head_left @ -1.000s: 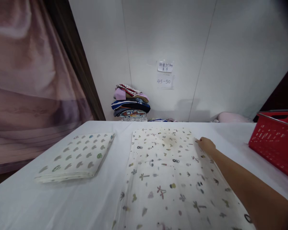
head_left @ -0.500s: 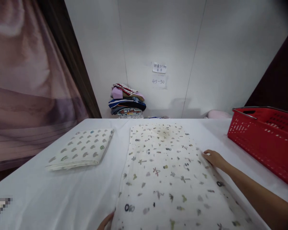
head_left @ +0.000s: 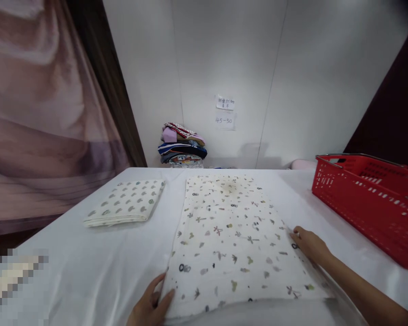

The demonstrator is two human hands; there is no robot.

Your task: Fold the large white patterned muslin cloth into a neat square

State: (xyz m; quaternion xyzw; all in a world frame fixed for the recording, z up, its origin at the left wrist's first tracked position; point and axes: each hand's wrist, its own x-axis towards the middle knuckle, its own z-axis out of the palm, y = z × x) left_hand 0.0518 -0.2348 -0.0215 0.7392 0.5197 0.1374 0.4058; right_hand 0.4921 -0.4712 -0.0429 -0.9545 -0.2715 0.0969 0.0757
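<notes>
A white cloth [head_left: 221, 244] printed with small palms, leaves and dark rings lies flat in a long rectangle on the table, a faint yellowish stain near its far end. My left hand [head_left: 148, 304] is closed on the cloth's near left corner, thumb on top and fingers at the edge. At the right edge, about two-thirds of the way toward me, my right hand [head_left: 308, 244] pinches the cloth's border with thumb and fingertips. To the left lies a folded white cloth [head_left: 125, 201] with grey mushroom-like prints, apart from both hands.
A red plastic basket [head_left: 367, 213] with metal handles stands on the right of the white-covered table [head_left: 98, 271]. Behind the table's far edge rises a stack of folded fabrics [head_left: 182, 145] against the wall. A pink curtain [head_left: 44, 127] hangs at left.
My right hand has moved toward me along the cloth's right edge. My left hand shows more fully at the near left corner, and the cloth's near edge has come into view.
</notes>
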